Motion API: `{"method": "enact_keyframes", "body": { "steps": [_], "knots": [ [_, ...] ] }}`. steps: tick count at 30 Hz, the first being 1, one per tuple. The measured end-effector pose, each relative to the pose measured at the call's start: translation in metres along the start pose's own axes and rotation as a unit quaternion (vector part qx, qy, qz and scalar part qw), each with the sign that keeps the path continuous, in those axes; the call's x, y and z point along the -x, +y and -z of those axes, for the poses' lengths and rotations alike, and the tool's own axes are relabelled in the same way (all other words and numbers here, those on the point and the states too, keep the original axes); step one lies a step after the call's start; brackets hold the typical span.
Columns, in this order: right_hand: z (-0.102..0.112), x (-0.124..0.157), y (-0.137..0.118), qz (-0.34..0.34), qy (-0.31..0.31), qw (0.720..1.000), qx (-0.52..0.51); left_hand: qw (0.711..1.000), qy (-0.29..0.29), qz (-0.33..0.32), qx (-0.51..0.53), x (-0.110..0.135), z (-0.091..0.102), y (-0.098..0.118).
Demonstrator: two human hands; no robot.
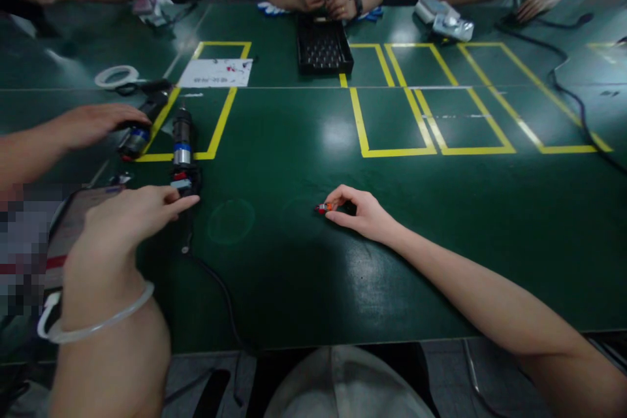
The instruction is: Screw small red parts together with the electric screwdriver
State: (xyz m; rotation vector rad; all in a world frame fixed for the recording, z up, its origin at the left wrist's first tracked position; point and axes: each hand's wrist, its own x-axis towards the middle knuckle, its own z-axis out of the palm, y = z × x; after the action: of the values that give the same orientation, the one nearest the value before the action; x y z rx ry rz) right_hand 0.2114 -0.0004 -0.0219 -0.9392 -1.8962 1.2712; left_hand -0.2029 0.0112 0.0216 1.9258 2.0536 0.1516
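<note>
My right hand (365, 212) is over the green table in the middle, thumb and forefinger pinching a small red-and-orange part (323, 208) with a silvery middle. Its exact kind is too small to make out. My left hand (132, 215), wearing a pale bangle, is at the left with fingers stretched out beside the rear end of an electric screwdriver (182, 140). Whether the fingertips touch it I cannot tell. The screwdriver lies pointing away, black with a blue band and silver collar, its cord running toward the near edge.
Another person's hand (105, 123) rests on a second power screwdriver (134, 138) at the left. Beyond are a tape roll (116, 76), a white label sheet (215, 73) and a black tray (324, 64). Yellow tape outlines (399, 153) mark the table. Several people sit around it.
</note>
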Motion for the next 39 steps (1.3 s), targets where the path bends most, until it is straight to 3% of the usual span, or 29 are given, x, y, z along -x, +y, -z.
{"method": "enact_keyframes", "body": {
  "steps": [3, 9, 13, 18, 27, 34, 39],
  "knots": [
    [0.000, 0.000, 0.000, 0.000, -0.001, 1.000, 0.003, 0.984, -0.011, 0.080, -0.160, -0.002, -0.010, 0.032],
    [0.001, -0.002, 0.000, -0.001, 0.003, 1.000, 0.003, 0.975, 0.014, 0.013, -0.220, 0.002, -0.034, 0.095],
    [0.002, -0.003, 0.001, 0.004, 0.006, 1.000, 0.012, 0.973, 0.040, -0.029, -0.224, 0.012, -0.050, 0.122],
    [0.006, -0.004, 0.003, 0.013, 0.016, 0.999, 0.037, 0.966, 0.051, -0.131, -0.218, 0.030, -0.069, 0.149],
    [0.010, -0.006, 0.009, 0.052, 0.025, 0.989, 0.137, 0.941, 0.045, -0.320, -0.102, 0.059, -0.094, 0.174],
    [0.009, -0.003, 0.008, 0.088, -0.007, 0.963, 0.254, 0.910, 0.065, -0.403, -0.073, 0.066, -0.099, 0.178],
    [0.010, -0.002, 0.010, 0.114, -0.042, 0.939, 0.322, 0.902, 0.076, -0.419, -0.069, 0.067, -0.098, 0.179]
  ]
}}
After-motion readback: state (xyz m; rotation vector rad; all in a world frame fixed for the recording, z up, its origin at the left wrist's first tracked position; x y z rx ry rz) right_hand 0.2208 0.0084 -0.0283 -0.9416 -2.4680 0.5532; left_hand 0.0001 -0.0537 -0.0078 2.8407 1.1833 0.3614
